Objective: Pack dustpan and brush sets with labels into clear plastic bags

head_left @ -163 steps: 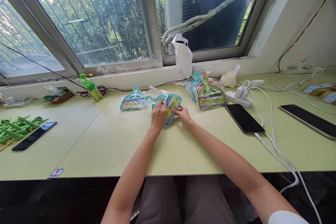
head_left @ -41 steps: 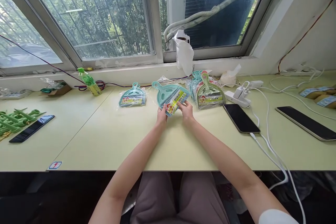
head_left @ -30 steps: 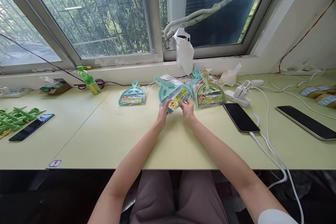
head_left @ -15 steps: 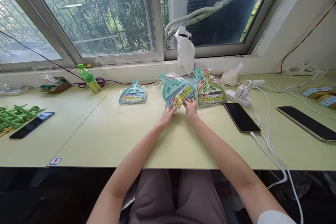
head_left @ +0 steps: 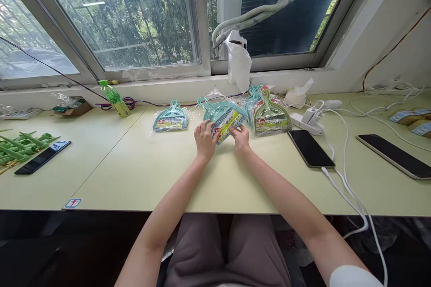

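A teal dustpan-and-brush set [head_left: 220, 111] with a yellow label, in a clear plastic bag, is tilted between my two hands. My left hand [head_left: 204, 140] grips its left lower side, fingers on the front. At the lower right edge, my right hand [head_left: 240, 137] pinches the set near the label. Just to the right stands a packed group of bagged sets, with a green dustpan set [head_left: 271, 114] in front and teal and red ones behind. Farther left, another bagged teal dustpan set [head_left: 171, 117] lies alone on the pale yellow table [head_left: 134, 175].
A green-capped bottle [head_left: 115, 99] leans near the windowsill. At right are a phone [head_left: 310, 149], another phone [head_left: 395, 157], a white power strip [head_left: 306, 123] and trailing cables. Green plastic pieces [head_left: 25, 147] and a dark phone [head_left: 43, 158] lie at left.
My left hand has shifted up and left, from the bottom edge onto the set's front left side. The set has tilted further, and its handle sits farther left.
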The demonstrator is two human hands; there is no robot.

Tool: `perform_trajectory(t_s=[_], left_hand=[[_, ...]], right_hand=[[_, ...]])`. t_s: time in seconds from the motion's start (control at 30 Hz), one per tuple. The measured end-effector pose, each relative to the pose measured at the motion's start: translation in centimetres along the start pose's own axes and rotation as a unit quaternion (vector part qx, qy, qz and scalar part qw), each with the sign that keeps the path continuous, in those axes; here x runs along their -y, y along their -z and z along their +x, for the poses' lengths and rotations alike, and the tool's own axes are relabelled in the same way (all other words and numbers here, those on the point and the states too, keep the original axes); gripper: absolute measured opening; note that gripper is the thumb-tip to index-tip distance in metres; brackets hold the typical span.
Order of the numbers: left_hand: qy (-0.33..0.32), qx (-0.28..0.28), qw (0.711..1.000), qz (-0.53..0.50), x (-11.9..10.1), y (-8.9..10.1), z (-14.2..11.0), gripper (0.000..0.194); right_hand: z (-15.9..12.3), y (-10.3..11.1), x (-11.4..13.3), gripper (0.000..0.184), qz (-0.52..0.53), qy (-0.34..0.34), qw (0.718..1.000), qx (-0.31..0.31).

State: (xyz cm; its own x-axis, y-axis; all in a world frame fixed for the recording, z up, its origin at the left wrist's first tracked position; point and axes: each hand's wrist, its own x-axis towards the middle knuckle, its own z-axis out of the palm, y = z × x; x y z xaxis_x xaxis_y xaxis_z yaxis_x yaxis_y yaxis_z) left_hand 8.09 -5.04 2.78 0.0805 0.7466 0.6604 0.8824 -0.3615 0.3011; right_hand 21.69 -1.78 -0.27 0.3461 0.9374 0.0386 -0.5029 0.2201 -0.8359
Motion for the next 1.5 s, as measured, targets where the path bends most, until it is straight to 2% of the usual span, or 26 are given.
perform_trajectory(t_s=[0.1, 0.17, 0.53, 0.8, 1.0, 1.2, 1.37, 1.5], left_hand=[[-0.006, 0.027, 1.0, 0.014, 0.2, -0.5, -0.1, 0.017], [0.006, 0.035, 0.999, 0.02, 0.4, -0.6, -0.1, 0.013], [0.034, 0.043, 0.996, 0.076, 0.4, -0.4, 0.1, 0.019], [0.028, 0.039, 0.994, 0.098, 0.6, -0.7, 0.2, 0.016], [0.0, 0.03, 0.997, 0.077, -0.1, -0.7, 0.0, 0.02], [-0.037, 0.057, 0.992, 0.102, 0.1, -0.1, 0.2, 0.028], [-0.103, 0.116, 0.981, 0.114, 0.4, 0.9, 0.6, 0.03], [-0.121, 0.121, 0.981, 0.093, 0.2, 0.8, 0.5, 0.033]], right_hand=[[0.1, 0.2, -0.1, 0.036, 0.003, -0.002, 1.0, -0.005], [0.1, 0.2, -0.2, 0.036, 0.007, -0.006, 1.0, -0.004], [0.1, 0.3, -0.3, 0.034, 0.014, -0.003, 1.0, 0.004], [0.3, 0.0, -0.6, 0.032, 0.012, -0.009, 1.0, -0.019], [0.4, 0.0, -0.5, 0.031, 0.026, -0.017, 0.999, -0.039], [0.2, 0.1, -0.4, 0.03, 0.028, -0.031, 0.999, -0.028], [-0.1, 0.0, -0.4, 0.029, 0.021, -0.035, 0.999, -0.03], [-0.1, -0.2, -0.6, 0.031, 0.016, -0.039, 0.998, -0.041]])
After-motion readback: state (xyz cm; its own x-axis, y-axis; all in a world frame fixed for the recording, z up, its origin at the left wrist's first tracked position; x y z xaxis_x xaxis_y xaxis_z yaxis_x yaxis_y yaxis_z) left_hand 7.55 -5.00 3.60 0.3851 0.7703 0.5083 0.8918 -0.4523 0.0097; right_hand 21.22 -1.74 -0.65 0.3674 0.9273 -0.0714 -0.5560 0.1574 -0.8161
